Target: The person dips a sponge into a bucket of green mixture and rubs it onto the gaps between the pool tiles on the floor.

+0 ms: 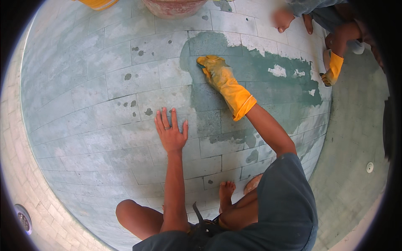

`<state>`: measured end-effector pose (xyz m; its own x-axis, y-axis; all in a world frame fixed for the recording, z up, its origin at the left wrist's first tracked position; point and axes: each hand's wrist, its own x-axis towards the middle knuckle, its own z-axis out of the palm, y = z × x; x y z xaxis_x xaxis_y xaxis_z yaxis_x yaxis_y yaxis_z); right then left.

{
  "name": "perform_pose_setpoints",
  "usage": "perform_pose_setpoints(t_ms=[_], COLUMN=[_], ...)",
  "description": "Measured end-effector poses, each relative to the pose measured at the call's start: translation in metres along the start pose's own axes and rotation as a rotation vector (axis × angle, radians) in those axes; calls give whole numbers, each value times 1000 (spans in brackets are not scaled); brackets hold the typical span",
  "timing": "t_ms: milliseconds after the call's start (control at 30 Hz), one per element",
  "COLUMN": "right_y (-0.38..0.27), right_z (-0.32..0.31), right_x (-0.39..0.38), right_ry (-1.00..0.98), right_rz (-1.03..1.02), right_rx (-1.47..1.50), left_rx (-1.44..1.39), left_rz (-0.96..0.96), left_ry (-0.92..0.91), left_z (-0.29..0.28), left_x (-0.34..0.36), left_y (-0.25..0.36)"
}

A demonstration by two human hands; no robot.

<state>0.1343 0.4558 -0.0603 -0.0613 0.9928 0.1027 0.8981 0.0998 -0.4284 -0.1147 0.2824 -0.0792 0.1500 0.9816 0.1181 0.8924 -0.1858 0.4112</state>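
My left hand (170,133) is bare, with a ring on one finger. It lies flat on the pale green floor tiles (121,140), fingers spread, holding nothing. My right hand (213,69) wears a long orange-yellow rubber glove (234,94). Its fingers are bent together and pressed down on the tiles, at the left part of a dark wet patch (264,85). Whatever lies under the gloved fingers, if anything, is hidden by the glove.
At the top stand a reddish, stained tub (173,8) and a yellow bucket (98,3). Another person crouches at the upper right, one hand in a yellow glove (334,69). Beyond the curved tile edge are a round drain fitting (369,167) and a round light (23,218).
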Motion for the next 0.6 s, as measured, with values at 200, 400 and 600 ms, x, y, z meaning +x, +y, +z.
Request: perform_pose_setpoints(t_ms=[200,400,600], right_y=[30,4,85], right_z=[-16,-8,-51], right_x=[77,-11,31], right_ry=[314,-166,156], right_rz=[246,-195,31], right_rx=[-71,32,-79], left_rx=[-21,-9,-40], left_rz=[38,0,49], left_ry=[26,2,23], left_z=[7,2,9], left_x=[15,1,8], left_y=[20,2,24])
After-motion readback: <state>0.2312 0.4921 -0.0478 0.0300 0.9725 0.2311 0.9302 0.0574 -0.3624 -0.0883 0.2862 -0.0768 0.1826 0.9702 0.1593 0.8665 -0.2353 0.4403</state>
